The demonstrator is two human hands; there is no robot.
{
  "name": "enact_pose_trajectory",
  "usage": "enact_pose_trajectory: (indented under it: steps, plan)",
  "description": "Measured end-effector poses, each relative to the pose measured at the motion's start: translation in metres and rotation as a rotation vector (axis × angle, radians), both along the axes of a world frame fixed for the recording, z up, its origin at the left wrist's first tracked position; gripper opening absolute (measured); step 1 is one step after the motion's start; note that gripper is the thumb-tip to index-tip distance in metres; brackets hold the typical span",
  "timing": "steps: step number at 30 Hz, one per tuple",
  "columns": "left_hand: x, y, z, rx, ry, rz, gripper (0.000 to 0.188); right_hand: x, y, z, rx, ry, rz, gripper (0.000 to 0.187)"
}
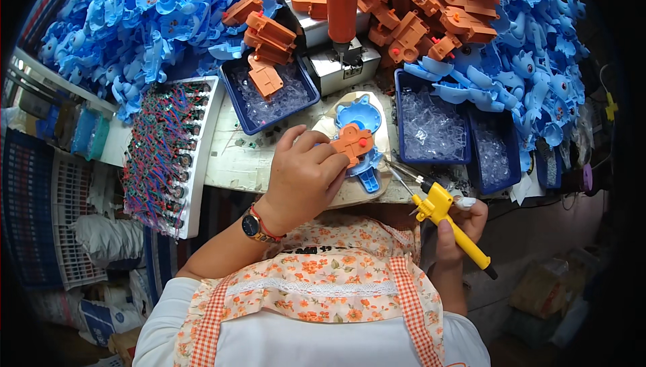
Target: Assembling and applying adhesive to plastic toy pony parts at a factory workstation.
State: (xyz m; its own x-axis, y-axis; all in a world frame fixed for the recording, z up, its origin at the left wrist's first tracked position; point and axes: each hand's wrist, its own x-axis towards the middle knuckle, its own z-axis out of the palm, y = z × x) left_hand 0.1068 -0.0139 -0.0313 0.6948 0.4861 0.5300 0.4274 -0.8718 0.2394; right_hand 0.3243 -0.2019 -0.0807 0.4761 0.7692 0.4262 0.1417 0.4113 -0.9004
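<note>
My left hand (303, 172) is closed on an orange plastic battery box (353, 142) with a small red knob, held over a blue plastic toy shell (364, 115). The shell lies open side up on a pale board (383, 108) at the bench's front edge. Right of it, my right hand (464, 226) grips a yellow soldering gun (441, 207), whose metal tip points up and left toward the shell. A white covering wraps one of that hand's fingertips. The fingers hide part of the orange box.
An orange power screwdriver (342, 4) hangs over a metal block (343, 67). Blue bins (245, 121) (434, 160) hold clear plastic bits. Blue shells (168, 17) and orange boxes (464, 4) are heaped behind. At left, a white tray (202, 158) carries wired parts.
</note>
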Motion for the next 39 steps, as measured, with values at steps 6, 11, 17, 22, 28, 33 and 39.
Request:
enact_pose_trajectory:
  steps: [6,11,17,22,28,33,39]
  plan:
    - [0.003,-0.002,-0.003,0.039,0.024,-0.017,0.013,-0.008,0.004,-0.013,0.034,-0.192,0.027,0.048]
    - [0.004,-0.002,-0.005,0.059,0.019,-0.030,0.011,-0.013,0.002,-0.015,-0.032,-0.224,0.110,0.048]
    - [0.005,-0.003,-0.005,0.053,0.023,-0.023,0.009,-0.014,0.018,-0.011,0.103,-0.308,0.036,0.045]
    - [0.006,-0.003,-0.004,0.070,0.036,-0.015,0.008,-0.010,0.023,-0.008,0.123,-0.398,0.071,0.044]
    - [0.007,-0.004,-0.003,0.078,0.051,-0.008,0.008,-0.009,0.032,0.007,0.210,-0.605,0.074,0.046]
    - [0.007,-0.003,-0.003,0.078,0.051,-0.014,0.008,-0.012,0.019,0.000,0.107,-0.518,0.111,0.044]
    - [0.007,-0.004,-0.002,0.073,0.054,-0.016,0.010,-0.012,0.022,0.001,0.108,-0.518,0.128,0.043]
